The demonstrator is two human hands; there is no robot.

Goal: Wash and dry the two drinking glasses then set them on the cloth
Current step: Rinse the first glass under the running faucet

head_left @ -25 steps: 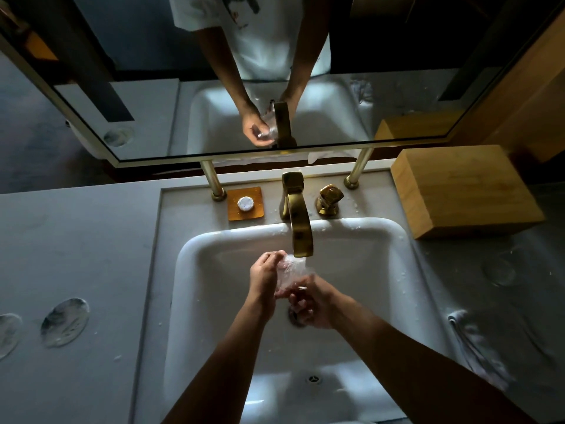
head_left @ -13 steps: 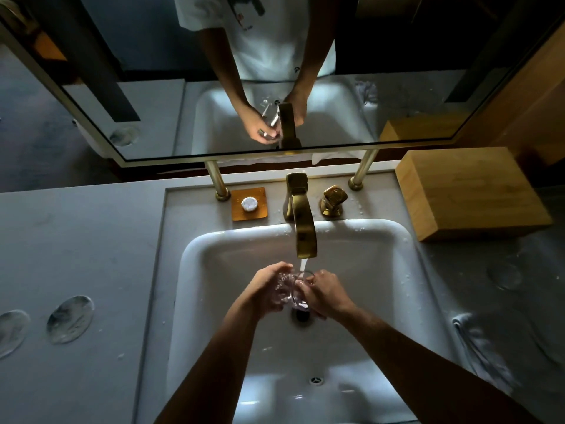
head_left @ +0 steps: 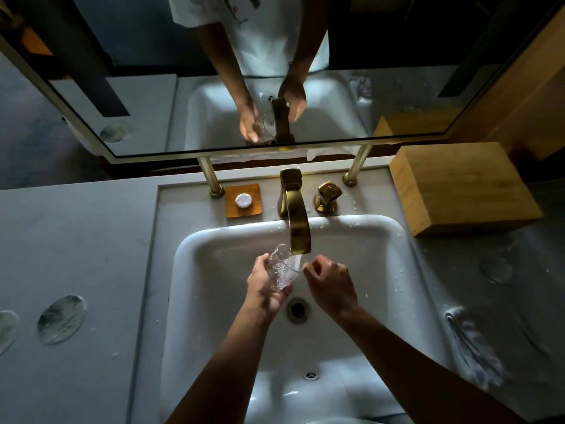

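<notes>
A clear drinking glass (head_left: 282, 269) is being held tilted over the white sink (head_left: 214, 249), its open rim lying just under the spout of the brass tap (head_left: 295, 223). A thin stream of water (head_left: 297, 261) is being run down at the rim of the glass. The glass is being gripped by the left hand (head_left: 267, 286), whose fingers are being wrapped around its lower part. The right hand (head_left: 331, 284) is being held just beside the glass, its fingers loosely curled and nothing being carried in it; whether a fingertip is touching the rim cannot be told. The drain (head_left: 297, 309) is being left open below both hands. A second glass (head_left: 495, 269) is being kept on the grey surface (head_left: 76, 240) to the right of the sink, well apart from the hands, and a pale cloth (head_left: 470, 341) is being left lying nearer the front edge. Behind the tap, a brass handle (head_left: 327, 195) and a small tray (head_left: 243, 201) are being shown, with a wooden box (head_left: 461, 188) to the right.
</notes>
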